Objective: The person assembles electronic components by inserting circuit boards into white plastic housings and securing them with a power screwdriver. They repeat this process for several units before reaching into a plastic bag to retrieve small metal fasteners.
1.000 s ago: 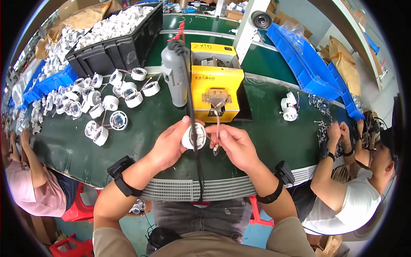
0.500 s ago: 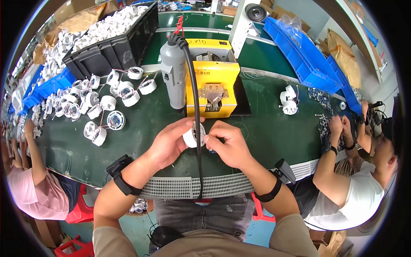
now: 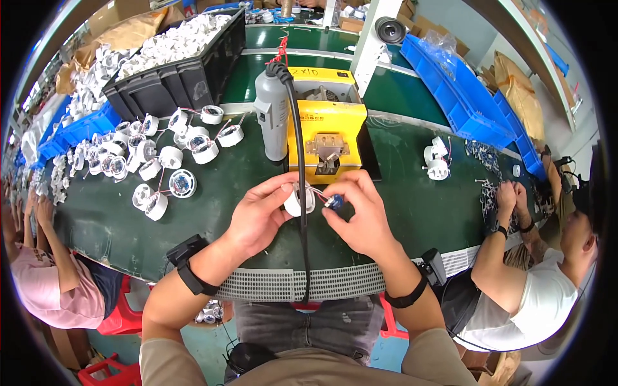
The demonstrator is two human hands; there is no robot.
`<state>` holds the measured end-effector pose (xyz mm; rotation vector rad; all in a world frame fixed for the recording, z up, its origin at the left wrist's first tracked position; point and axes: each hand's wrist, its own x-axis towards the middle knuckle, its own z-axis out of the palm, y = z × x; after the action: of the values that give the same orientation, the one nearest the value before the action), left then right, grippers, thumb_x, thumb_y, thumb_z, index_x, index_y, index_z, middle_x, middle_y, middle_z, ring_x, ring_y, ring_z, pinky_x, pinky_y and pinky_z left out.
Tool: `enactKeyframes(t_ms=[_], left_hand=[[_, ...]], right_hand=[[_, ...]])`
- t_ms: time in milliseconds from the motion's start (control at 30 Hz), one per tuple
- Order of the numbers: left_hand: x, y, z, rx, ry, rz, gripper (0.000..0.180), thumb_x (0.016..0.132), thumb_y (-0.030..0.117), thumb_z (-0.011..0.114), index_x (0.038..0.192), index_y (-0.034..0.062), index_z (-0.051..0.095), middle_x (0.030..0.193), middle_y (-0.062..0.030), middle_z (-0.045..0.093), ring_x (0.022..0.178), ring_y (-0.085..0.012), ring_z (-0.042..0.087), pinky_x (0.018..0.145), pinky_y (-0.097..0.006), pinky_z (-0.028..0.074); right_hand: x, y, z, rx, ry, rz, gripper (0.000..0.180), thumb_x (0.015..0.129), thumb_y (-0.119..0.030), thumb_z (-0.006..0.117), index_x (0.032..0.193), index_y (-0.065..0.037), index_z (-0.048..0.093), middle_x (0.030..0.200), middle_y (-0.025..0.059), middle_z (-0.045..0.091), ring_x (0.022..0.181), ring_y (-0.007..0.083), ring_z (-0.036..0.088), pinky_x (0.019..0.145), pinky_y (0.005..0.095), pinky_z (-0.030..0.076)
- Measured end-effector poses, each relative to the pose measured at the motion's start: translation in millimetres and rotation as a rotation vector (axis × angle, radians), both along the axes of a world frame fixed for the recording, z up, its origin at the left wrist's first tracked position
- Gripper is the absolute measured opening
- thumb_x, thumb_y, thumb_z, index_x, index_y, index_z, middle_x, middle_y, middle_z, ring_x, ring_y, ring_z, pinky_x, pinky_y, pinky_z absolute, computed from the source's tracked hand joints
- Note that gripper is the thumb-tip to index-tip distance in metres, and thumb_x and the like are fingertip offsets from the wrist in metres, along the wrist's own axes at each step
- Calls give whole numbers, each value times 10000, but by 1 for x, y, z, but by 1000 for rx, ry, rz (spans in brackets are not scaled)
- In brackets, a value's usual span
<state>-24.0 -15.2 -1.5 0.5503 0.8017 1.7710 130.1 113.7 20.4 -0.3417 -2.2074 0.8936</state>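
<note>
White round housing (image 3: 293,204) and small blue board (image 3: 336,202) held on the near side of the yellow machine (image 3: 304,128).
The left hand (image 3: 255,219) is clamped on the housing, the right hand (image 3: 364,217) pinches the board, thin wires (image 3: 315,188) between them; a grey tool (image 3: 273,122) stands just left of the machine, white round units (image 3: 170,156) farther left, a black crate (image 3: 177,82) behind those.

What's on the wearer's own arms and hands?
Left hand and right hand: no gloves. Each forearm wears a black strap, left strap and right strap, with a boxy black device on its outer side: left device, right device. Short, plain beige sleeves, left sleeve and right sleeve.
</note>
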Motion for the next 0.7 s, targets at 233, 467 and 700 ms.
enactKeyframes(t_ms=[233,467,700], left_hand=[[3,-1,9,100,67,46,367,931,91,524,1283,-4,484,1196,-119,575,1087,-216,576,940,-363,462],[8,-3,7,132,48,-154,510,890,71,537,1369,-11,384,1263,-120,520,1146,-221,524,979,-363,412],[15,-2,7,145,36,-172,526,918,66,458,1412,-25,301,1353,-121,441,1227,-237,460,1047,-391,344]], right_hand=[[-2,3,-7,-335,55,151,150,858,-44,630,1003,-13,650,843,66,646,767,141,648,643,272,515],[-8,-11,-13,-830,127,234,154,870,-57,646,1008,9,664,796,46,654,637,88,599,586,222,492],[-6,-13,-12,-375,86,138,200,773,-7,722,961,14,661,874,84,646,671,129,617,625,252,516]])
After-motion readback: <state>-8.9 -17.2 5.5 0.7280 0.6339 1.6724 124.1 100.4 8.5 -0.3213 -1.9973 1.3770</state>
